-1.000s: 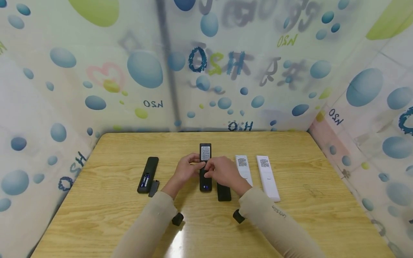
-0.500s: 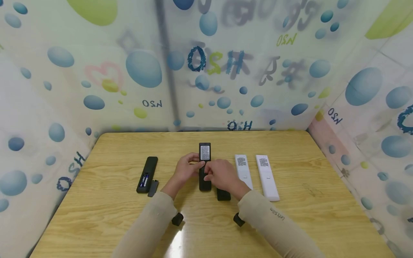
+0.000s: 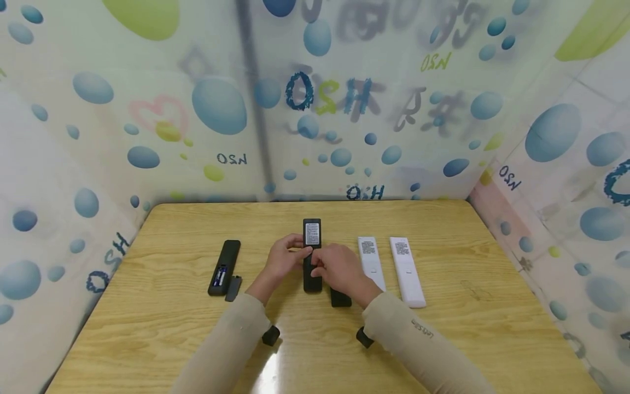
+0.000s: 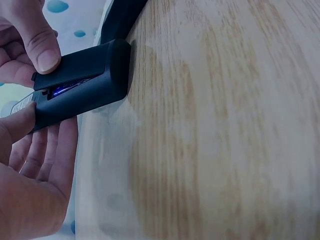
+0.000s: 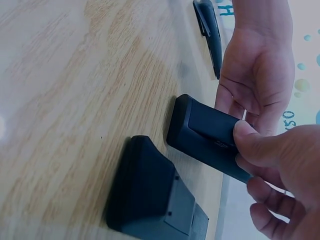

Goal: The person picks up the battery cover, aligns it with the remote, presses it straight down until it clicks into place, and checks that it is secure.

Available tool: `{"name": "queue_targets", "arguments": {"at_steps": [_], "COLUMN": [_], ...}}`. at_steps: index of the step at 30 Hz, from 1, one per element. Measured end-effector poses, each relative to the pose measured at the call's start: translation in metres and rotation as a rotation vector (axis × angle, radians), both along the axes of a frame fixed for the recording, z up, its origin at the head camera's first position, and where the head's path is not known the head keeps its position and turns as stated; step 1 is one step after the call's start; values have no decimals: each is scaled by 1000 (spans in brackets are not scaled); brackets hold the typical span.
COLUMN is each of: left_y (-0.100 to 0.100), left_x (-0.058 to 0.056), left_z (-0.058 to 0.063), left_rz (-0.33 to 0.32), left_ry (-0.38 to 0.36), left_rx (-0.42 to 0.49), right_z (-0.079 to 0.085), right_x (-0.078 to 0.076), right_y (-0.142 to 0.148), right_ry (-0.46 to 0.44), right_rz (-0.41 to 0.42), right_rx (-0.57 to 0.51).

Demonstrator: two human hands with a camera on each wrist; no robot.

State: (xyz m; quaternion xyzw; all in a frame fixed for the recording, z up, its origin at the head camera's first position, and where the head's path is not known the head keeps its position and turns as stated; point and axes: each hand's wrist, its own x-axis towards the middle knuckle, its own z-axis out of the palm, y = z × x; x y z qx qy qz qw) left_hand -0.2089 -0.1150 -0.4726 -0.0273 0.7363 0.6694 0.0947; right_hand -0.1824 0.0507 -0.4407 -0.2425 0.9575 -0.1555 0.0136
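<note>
A black remote control [image 3: 312,232], back side up, is held at its left side by my left hand [image 3: 285,257], thumb on the edge and fingers beneath it. My right hand [image 3: 340,267] pinches the remote's black battery cover [image 4: 75,64] with thumb and fingers. In the left wrist view, the cover lies at a slant over the compartment, its outer end down at the remote's end and its inner end raised. Through the wedge-shaped gap shows a blue battery [image 4: 67,88]. Beside it, partly hidden by my right hand, lies another black remote [image 3: 340,298].
At the left lies a black remote [image 3: 229,257] with batteries exposed, its loose cover [image 3: 234,288] beside it. Two white remotes [image 3: 370,260] lie back side up to the right, the farther white remote [image 3: 407,273] at a slight slant. A patterned curtain [image 3: 315,158] stands behind the wooden table [image 3: 162,328].
The battery cover has come down over the remote's near end, hiding the blue battery seen there a second ago in the head view. My right hand has shifted slightly nearer; the left stays put.
</note>
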Motion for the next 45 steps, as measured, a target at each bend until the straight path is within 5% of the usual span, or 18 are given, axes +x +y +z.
{"name": "queue_targets", "arguments": {"at_steps": [20,28,45], "left_y": [1,1,1], "left_x": [2,-1,1], "left_z": [-2,-4,-2], "left_rz": [18,13,10], "left_ry": [3,4,30], "left_rx": [-43,-28,-34], "right_z": [-1,2,-6], "right_x": [-3,-7,-5], "right_y": [1,11,8], "right_ry": [15,21,52], "right_rz": [-49,-135,-105], "right_rx": [-4,38,122]}}
